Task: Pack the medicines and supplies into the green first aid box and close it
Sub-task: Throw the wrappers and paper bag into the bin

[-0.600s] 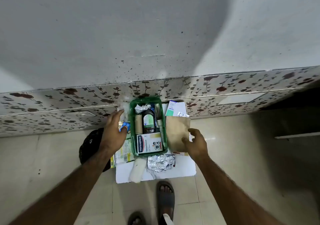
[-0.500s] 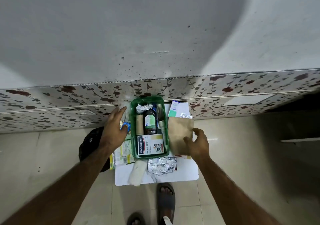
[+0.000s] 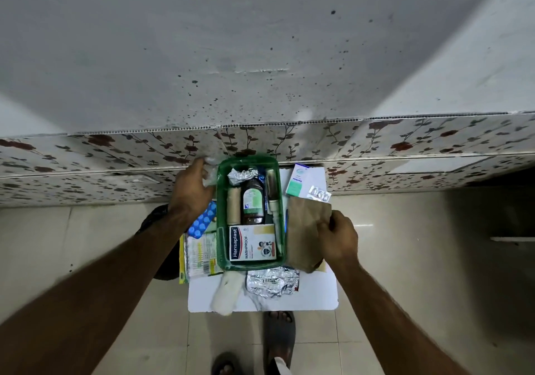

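The green first aid box (image 3: 221, 215) lies open on the white board, between the two hands. Inside: a Hansaplast carton (image 3: 252, 243) at the near end, a brown bottle (image 3: 253, 201), a beige roll (image 3: 233, 205), crumpled foil (image 3: 241, 175). A brown paper packet (image 3: 304, 230) lies just beside the right fingertips (image 3: 322, 224); a blue blister strip (image 3: 202, 222) lies near the left wrist.

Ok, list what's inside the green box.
Inside the green box: a Hansaplast carton, a brown bottle, a beige roll, crumpled foil and a slim tube along the right wall. Anything beneath them is covered.
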